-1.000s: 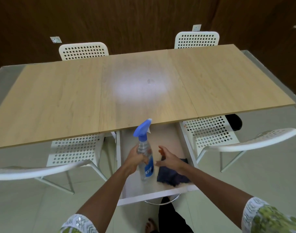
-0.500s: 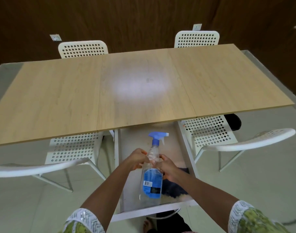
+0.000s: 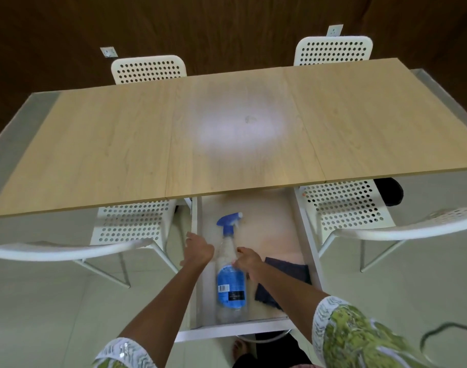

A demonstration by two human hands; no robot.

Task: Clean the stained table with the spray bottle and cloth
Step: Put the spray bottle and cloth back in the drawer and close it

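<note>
A clear spray bottle (image 3: pixel 231 272) with a blue trigger head and blue label lies on its side in an open white drawer (image 3: pixel 235 328) pulled out from under the near edge of a light wood table (image 3: pixel 120 144). Its nozzle points toward the table. The right hand (image 3: pixel 249 260) rests on the bottle's upper body with fingers curled onto it; whether it truly grips cannot be told. The left hand (image 3: pixel 199 252) sits just left of the bottle at the drawer's left wall, fingers loosely bent and holding nothing. A dark folded cloth (image 3: pixel 285 272) lies in the drawer just right of the bottle, partly under the right forearm. On the tabletop's middle panel, a small dark stain (image 3: pixel 250 119) sits inside a pale glare patch. White perforated chairs (image 3: pixel 343 205) stand around the table.
</note>
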